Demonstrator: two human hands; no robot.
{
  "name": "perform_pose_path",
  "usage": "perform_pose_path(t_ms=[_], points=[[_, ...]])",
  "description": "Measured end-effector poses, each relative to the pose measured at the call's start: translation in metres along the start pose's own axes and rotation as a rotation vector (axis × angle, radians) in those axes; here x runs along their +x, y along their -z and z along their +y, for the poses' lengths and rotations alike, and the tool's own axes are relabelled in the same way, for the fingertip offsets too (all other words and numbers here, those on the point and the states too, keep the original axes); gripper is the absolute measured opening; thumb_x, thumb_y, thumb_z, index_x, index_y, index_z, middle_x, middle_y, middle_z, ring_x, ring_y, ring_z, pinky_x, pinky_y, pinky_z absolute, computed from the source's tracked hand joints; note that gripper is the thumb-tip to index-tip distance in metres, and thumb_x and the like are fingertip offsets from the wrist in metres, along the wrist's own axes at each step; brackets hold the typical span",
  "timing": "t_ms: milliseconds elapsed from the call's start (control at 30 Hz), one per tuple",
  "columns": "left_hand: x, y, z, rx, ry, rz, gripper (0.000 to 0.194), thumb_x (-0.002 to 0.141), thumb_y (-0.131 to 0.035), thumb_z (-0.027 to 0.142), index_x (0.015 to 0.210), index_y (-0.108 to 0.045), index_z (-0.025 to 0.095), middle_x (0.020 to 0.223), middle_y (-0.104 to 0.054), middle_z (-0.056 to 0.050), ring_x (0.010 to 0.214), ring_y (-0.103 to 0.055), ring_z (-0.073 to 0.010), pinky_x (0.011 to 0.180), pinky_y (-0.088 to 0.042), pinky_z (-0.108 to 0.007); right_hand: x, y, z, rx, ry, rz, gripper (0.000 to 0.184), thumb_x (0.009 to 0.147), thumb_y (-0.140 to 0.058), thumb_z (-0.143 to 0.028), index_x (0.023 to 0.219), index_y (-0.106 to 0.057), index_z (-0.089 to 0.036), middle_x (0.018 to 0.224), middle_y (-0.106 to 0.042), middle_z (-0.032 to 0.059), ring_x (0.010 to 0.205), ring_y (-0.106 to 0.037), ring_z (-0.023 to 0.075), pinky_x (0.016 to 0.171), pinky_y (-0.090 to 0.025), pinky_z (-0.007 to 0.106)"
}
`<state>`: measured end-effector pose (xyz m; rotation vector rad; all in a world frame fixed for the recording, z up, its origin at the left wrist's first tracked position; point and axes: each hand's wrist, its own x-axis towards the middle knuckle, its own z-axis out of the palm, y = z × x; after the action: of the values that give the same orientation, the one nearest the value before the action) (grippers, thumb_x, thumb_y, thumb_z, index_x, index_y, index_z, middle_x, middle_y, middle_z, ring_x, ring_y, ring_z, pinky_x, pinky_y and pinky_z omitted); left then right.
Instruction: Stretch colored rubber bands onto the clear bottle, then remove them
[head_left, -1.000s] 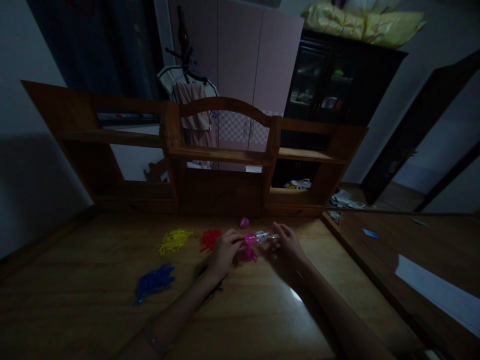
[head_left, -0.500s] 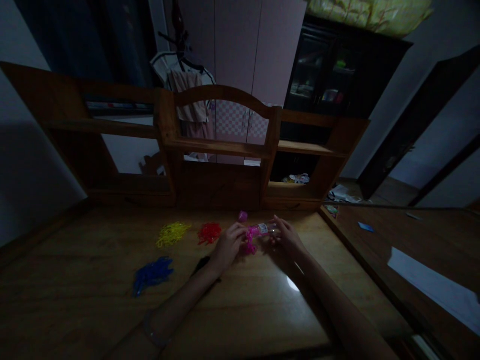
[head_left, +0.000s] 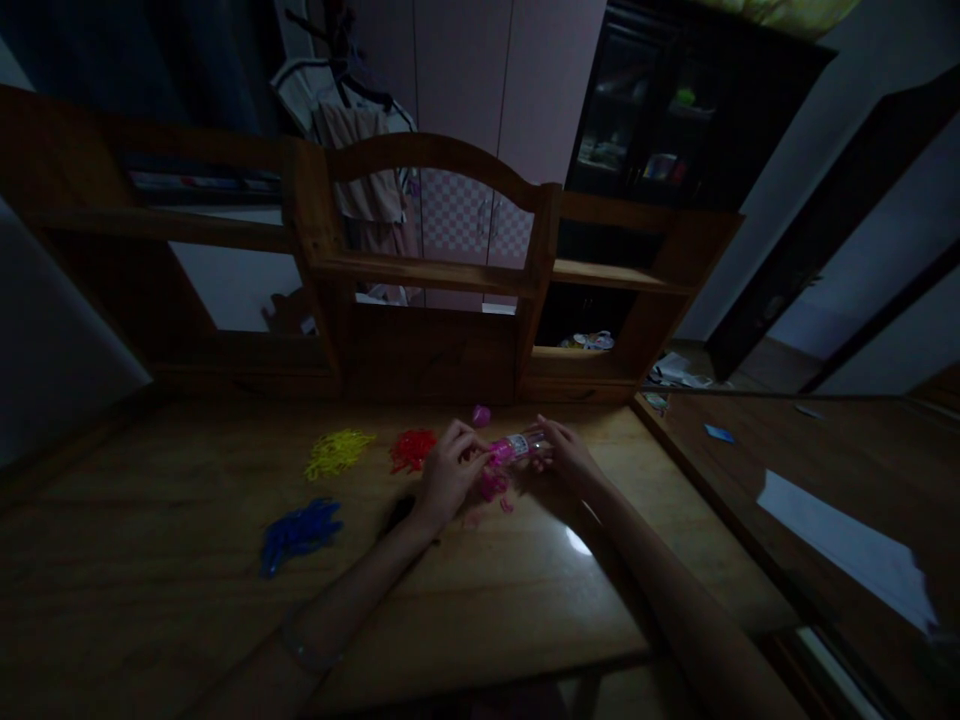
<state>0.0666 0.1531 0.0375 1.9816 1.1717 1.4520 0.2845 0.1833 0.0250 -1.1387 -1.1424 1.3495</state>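
Above a wooden tabletop (head_left: 517, 600), a clear labelled tube (head_left: 518, 446) lies between two hands, its long axis running almost sideways and tipped slightly higher toward the right. The right hand (head_left: 562, 455) has its fingers wrapped around the far-right end; the left hand (head_left: 450, 478), fingertips drawn together, pinches pink bands (head_left: 493, 486) at the opposite end. Both hands sit equally close. Red bands (head_left: 412, 451) lie just beyond the left wrist.
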Motion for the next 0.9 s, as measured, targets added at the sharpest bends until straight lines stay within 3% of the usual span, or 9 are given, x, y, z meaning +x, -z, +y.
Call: perform_pose_path(t_ms=[233, 367, 633, 767, 900], points=[[-0.001, 0.003, 0.007, -0.108, -0.076, -0.124, 0.02, 0.091, -0.053, 0.021, 0.1, -0.07, 0.018, 0.097, -0.058, -0.005, 0.094, -0.059, -0.0164, 0.086, -0.047, -0.029, 0.007, 0.008, -0.003, 0.01, -0.047, 0.052, 0.044, 0.082, -0.06, -0.06, 0.09, -0.065, -0.017, 0.071, -0.068, 0.0044, 0.048, -0.056, 0.0122, 0.046, -0.049, 0.024], [0.0, 0.004, 0.007, -0.156, -0.047, -0.133, 0.021, 0.088, -0.061, 0.028, 0.106, -0.069, 0.02, 0.103, -0.063, -0.005, 0.096, -0.061, -0.0173, 0.089, -0.048, -0.03, 0.008, 0.013, -0.004, 0.031, -0.014, 0.034, 0.046, 0.082, -0.059, -0.061, 0.091, -0.065, -0.016, 0.069, -0.067, 0.0043, 0.047, -0.054, 0.0111, 0.045, -0.047, 0.023], [-0.003, -0.001, -0.003, -0.238, 0.126, -0.048, 0.014, 0.082, -0.069, 0.031, 0.087, -0.068, 0.019, 0.086, -0.071, -0.001, 0.082, -0.068, -0.0168, 0.079, -0.053, -0.029, 0.002, 0.005, -0.003, -0.034, -0.046, 0.015, 0.046, 0.081, -0.06, -0.062, 0.092, -0.067, -0.018, 0.071, -0.069, 0.0047, 0.05, -0.058, 0.0135, 0.049, -0.05, 0.025], [-0.004, 0.003, 0.0, -0.182, 0.065, -0.056, 0.012, 0.086, -0.063, 0.028, 0.093, -0.071, 0.021, 0.093, -0.072, -0.001, 0.088, -0.067, -0.017, 0.084, -0.051, -0.03, 0.004, 0.005, -0.003, -0.009, -0.051, -0.007, 0.045, 0.081, -0.061, -0.06, 0.092, -0.068, -0.017, 0.072, -0.069, 0.0055, 0.051, -0.058, 0.0133, 0.049, -0.05, 0.025], [0.002, 0.005, 0.0, -0.14, -0.023, -0.019, 0.016, 0.092, -0.054, 0.025, 0.095, -0.07, 0.021, 0.1, -0.065, -0.004, 0.095, -0.063, -0.0168, 0.085, -0.05, -0.029, 0.012, 0.03, -0.011, -0.037, -0.075, 0.077, 0.044, 0.081, -0.06, -0.058, 0.092, -0.067, -0.016, 0.063, -0.064, 0.0024, 0.043, -0.05, 0.0101, 0.039, -0.041, 0.021]])
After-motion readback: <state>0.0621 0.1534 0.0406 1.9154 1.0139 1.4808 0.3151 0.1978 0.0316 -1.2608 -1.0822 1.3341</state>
